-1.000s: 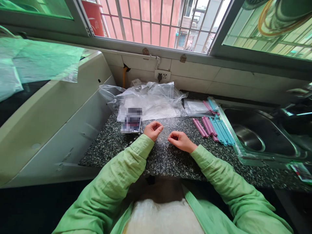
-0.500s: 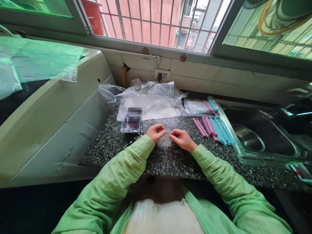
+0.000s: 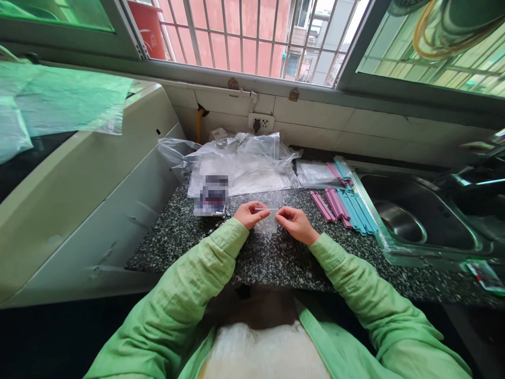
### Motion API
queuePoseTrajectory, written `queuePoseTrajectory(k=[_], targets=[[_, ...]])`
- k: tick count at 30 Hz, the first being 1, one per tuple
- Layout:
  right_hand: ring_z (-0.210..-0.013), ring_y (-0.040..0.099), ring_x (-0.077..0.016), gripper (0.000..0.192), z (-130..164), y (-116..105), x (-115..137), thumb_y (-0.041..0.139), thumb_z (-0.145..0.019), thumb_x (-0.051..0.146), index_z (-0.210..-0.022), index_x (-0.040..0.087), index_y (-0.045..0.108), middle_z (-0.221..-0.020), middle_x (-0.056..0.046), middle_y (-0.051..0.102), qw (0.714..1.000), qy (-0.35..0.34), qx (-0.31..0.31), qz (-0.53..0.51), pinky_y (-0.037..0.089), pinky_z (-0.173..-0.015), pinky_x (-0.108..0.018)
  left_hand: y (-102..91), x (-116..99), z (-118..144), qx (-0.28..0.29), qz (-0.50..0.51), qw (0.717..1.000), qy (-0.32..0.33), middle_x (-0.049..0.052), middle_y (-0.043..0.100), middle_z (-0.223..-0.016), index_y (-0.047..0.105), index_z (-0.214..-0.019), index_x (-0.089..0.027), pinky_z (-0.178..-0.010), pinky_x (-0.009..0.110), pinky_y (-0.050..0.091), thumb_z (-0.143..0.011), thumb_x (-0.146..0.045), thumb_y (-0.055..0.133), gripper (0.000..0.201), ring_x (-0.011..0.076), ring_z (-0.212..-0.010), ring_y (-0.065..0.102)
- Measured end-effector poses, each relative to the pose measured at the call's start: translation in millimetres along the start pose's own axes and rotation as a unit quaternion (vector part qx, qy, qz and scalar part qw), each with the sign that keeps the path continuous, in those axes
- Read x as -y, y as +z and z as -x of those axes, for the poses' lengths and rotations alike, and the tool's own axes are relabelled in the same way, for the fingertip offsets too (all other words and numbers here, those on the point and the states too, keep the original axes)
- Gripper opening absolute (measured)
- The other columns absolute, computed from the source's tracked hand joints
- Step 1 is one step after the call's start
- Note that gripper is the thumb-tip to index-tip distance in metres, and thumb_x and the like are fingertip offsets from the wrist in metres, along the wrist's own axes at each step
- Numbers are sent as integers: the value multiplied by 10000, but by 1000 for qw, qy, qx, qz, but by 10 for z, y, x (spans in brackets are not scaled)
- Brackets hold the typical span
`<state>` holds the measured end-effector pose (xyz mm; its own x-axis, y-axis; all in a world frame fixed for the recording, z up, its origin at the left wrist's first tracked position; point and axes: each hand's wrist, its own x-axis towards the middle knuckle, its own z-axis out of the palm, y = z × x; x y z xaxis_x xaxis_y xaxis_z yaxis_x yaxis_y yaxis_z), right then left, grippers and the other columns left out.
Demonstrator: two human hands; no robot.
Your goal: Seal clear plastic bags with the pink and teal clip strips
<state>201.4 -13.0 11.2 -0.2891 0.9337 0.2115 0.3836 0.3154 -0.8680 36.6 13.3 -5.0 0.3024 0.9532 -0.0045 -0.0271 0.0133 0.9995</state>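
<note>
A pale appliance casing (image 3: 79, 195) fills the left side of the view, with a sheet of thin plastic film (image 3: 59, 100) lying over its top. To the right a steel sink (image 3: 414, 221) is sunk into the dark speckled stone surface (image 3: 276, 258), which runs between the two and back to a tiled wall below a barred window (image 3: 252, 37). At the back of the surface lies a loose heap of clear plastic bags (image 3: 240, 163), and just in front of its left part sits a small dark packet (image 3: 211, 196), blurred. Right of the heap a flat clear bag (image 3: 315, 173) lies near the sink's rim, and beside it a row of pink and blue sealing sticks (image 3: 347, 205) lies side by side, pink on the left, blue against the sink edge.

Both arms wear light green sleeves (image 3: 197, 284). The left hand (image 3: 249, 214) and the right hand (image 3: 295, 223) are close together near the front middle of the surface, each curled with thumb and fingertips pinched on an upper corner of a small clear bag (image 3: 266, 225). The bag's top edge is stretched straight between the two hands, and its body hangs down onto the surface between them.
</note>
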Motion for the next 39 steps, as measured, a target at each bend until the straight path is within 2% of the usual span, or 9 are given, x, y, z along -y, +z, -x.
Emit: queuePoseTrajectory(k=[5,10,18,22,24,26,30,34,39], targets=[[-524,414,-74,173,-8,-39,8,535,-693,308,-630,147,517,-567,21,475,997,25,-56,-50,344,-505,-205,42,-64,21,-23,16,1000,0,-71,422,-420,542,-559,-131,-431,192,306,-488,-394,677,304,42,-420,363],[-522,415,-77,182,-29,-48,-31,536,-683,322,-628,149,523,-562,22,479,996,37,-61,-49,347,-505,-209,53,-101,42,-40,5,999,18,-71,404,-400,543,-539,-136,-442,200,316,-514,-365,654,256,50,-429,370],[-528,446,-84,200,-48,-39,-72,531,-687,336,-632,143,537,-566,13,515,998,36,-45,-15,370,-517,-212,56,-105,36,-44,-14,998,30,-59,447,-438,540,-538,-136,-461,202,331,-519,-358,641,244,51,-441,379],[-575,501,-112,244,-80,-224,-91,503,-717,369,-695,138,579,-626,-24,579,995,34,-42,81,397,-550,-227,27,-90,23,-45,-30,998,28,-59,428,-424,537,-545,-144,-454,201,334,-534,-372,629,247,61,-448,392],[-630,528,-131,237,-99,-402,-120,484,-736,349,-717,141,596,-684,-47,606,972,33,-106,207,402,-604,-244,10,-67,14,-46,-32,998,32,-57,430,-428,537,-550,-146,-449,200,337,-540,-378,623,248,64,-450,397],[-722,547,-170,218,-105,-591,-154,472,-744,314,-729,150,615,-748,-72,626,916,64,-156,363,392,-658,-274,-6,-36,8,-43,-32,998,39,-55,437,-438,539,-559,-147,-444,198,337,-551,-377,618,243,63,-449,398],[-796,562,-219,301,-79,-837,-190,412,-783,360,-769,166,641,-799,-106,643,830,180,-146,508,379,-645,-296,-29,20,3,-41,-29,997,50,-52,453,-456,549,-589,-145,-440,191,339,-590,-356,605,218,56,-443,396],[-820,574,-236,326,-65,-862,-207,406,-785,373,-828,162,650,-838,-126,646,792,247,-106,548,378,-634,-301,-41,43,-4,-40,-39,997,51,-50,468,-470,555,-602,-144,-451,192,351,-598,-352,600,213,57,-445,402],[-845,579,-253,313,-88,-815,-263,447,-760,342,-871,127,645,-843,-152,643,767,261,-94,578,387,-647,-309,-42,59,-16,-58,-58,994,69,-24,525,-535,566,-613,-135,-507,201,381,-588,-343,602,213,72,-504,446]])
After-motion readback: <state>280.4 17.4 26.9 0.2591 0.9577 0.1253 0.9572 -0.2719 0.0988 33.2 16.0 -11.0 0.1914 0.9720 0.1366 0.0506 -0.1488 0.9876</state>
